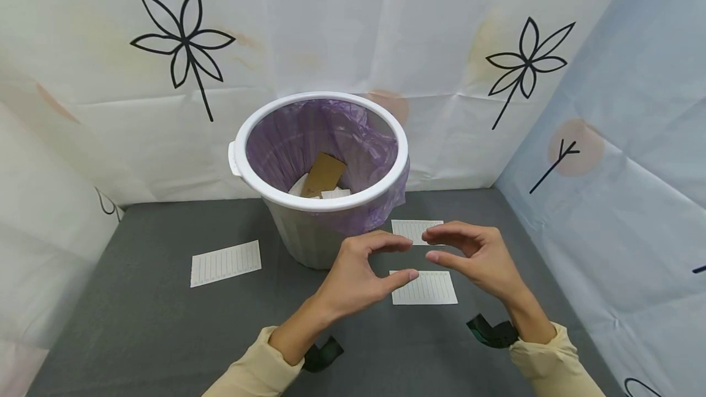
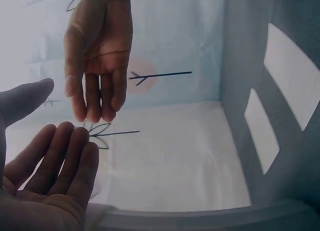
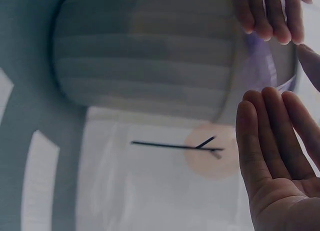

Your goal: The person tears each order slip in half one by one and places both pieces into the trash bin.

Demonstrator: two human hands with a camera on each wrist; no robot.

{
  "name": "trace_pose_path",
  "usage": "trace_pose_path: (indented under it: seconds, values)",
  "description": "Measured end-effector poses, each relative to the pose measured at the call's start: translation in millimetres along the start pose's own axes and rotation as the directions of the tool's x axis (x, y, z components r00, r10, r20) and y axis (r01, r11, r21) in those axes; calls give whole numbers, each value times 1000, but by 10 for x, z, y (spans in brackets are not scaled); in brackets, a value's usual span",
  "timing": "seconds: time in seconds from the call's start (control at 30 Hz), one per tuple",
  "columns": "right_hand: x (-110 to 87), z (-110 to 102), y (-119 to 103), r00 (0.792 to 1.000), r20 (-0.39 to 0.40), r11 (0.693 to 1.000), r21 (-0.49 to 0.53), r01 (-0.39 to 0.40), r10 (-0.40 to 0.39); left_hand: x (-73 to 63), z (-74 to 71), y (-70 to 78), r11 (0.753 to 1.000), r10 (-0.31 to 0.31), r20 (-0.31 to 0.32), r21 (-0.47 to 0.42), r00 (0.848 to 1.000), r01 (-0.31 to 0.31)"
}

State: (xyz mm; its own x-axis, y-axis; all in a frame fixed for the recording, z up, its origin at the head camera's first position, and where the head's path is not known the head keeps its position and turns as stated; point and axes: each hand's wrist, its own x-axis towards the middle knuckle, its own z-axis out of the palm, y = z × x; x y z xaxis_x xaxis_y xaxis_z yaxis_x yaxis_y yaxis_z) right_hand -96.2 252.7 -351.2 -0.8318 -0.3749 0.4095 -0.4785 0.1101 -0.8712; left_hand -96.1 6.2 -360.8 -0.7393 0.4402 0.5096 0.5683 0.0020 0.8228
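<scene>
White: logged for the cloth wall [image 1: 331, 17] at the back, printed with black line flowers. Noted a dark grey tabletop [image 1: 143, 323] below. Located an upright, round bin [image 1: 300, 234] on it, close to the wall. Observed a purple liner [image 1: 281, 146] inside, spilling out over the rim's right side. Recorded a left hand [image 1: 358, 274] and a right hand [image 1: 475, 259], in pale yellow sleeves [image 1: 256, 360], raised in front and to the right of the bin, with palms toward each other. Found both spread partway, with fingers gently bent, thumbs well clear of them, fingertips of the two near but just apart, and nothing in either grasp. Marked a left card [image 1: 226, 263] lying left of the bin; also, beneath the hands, a near-right card [image 1: 427, 290] and a far-right card [image 1: 415, 226], all white and lined. Saw in the bin a brown piece [image 1: 323, 173], tilted, beside white scraps [image 1: 336, 193].
</scene>
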Motion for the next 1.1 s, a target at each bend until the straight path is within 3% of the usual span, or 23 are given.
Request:
trace_pose_path:
  seconds: [0.23, 0.43, 0.73, 0.93, 1.1]
  values:
    - [-139, -37, 253, 997, -24, 997, -28, -71, 71, -52, 178, -243, 994, -108, 41, 5, 993, 108]
    - [-249, -85, 509, 985, -55, 985, -62, -164, 161, -91, 323, -489, 973, -228, 51, 31, 972, 227]
    - [-420, -137, 894, 929, -118, 927, -102, -362, 350, -173, 490, -861, 929, -357, 32, 116, 934, 351]
    - [-531, -180, 1100, 893, -140, 892, -98, -442, 428, -227, 533, -1070, 898, -415, 18, 169, 910, 406]
    - [-626, -227, 1224, 893, -139, 875, -184, -449, 429, -257, 585, -1201, 873, -442, -12, 225, 897, 433]
